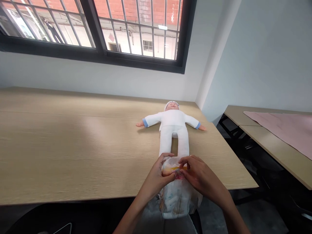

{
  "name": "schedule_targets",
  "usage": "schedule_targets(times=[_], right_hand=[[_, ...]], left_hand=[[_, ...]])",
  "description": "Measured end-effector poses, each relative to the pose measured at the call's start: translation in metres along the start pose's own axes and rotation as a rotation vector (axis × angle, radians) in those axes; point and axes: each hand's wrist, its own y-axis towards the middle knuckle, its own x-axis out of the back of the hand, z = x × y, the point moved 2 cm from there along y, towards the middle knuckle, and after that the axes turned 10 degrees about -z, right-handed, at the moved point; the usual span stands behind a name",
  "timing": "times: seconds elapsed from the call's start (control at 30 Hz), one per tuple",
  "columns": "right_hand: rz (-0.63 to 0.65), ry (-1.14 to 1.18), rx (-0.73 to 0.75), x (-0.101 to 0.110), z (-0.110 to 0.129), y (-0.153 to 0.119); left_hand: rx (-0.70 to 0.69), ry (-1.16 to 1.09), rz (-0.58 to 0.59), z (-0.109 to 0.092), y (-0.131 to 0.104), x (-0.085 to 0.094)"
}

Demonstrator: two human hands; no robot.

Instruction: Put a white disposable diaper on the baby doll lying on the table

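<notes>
I have the left hand (157, 175) and right hand (200, 174) pinching the plastic pack (175, 200) from both sides, seemingly to steady it; beyond them, the doll (173, 119) lies on the counter (97, 156).

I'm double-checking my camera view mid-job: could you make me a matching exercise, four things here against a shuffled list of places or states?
1. baby doll
2. plastic package
3. pink cloth
4. dark-framed window

A. spread on the side table
B. set in the wall, with bars outside
C. held between the left hand and right hand
D. lying face up, arms spread

Pairs: 1-D, 2-C, 3-A, 4-B
</notes>
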Motion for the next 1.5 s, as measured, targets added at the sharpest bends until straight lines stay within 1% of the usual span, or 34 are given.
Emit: schedule_targets(times=[0.13, 0.23, 0.37, 0.47, 0.6, 0.73, 0.9, 1.17, 1.37, 1.5], right_hand=[[0.032, -0.021, 0.003, -0.009, 0.0, 0.001], [0.035, -0.035, 0.012, -0.013, -0.001, 0.002], [0.017, -0.036, 0.031, -0.012, -0.001, 0.002], [0.014, -0.013, 0.013, -0.01, -0.001, 0.002], [0.022, 0.025, -0.004, -0.01, -0.002, 0.004], [0.04, 0.029, -0.004, -0.012, -0.003, 0.004], [0.019, -0.025, 0.023, -0.014, 0.0, 0.002], [0.005, -0.023, 0.073, -0.005, 0.001, -0.001], [-0.01, -0.077, 0.13, -0.01, 0.0, -0.004], [-0.026, -0.077, 0.115, -0.012, 0.0, -0.006]], left_hand=[[0.021, -0.034, 0.036, 0.001, 0.001, -0.001], [0.022, -0.031, 0.041, 0.0, 0.001, -0.001], [0.009, -0.025, 0.04, 0.0, 0.0, 0.0], [-0.004, -0.024, 0.048, 0.001, 0.0, 0.0], [0.023, -0.039, 0.049, 0.001, -0.001, -0.001], [0.026, -0.029, 0.035, -0.003, -0.001, -0.002], [0.007, 0.013, 0.011, -0.005, -0.002, -0.001], [-0.008, 0.017, -0.01, -0.004, -0.001, 0.001], [-0.013, 0.008, 0.013, -0.005, -0.001, -0.002], [-0.057, 0.059, -0.051, -0.009, -0.004, -0.004]])
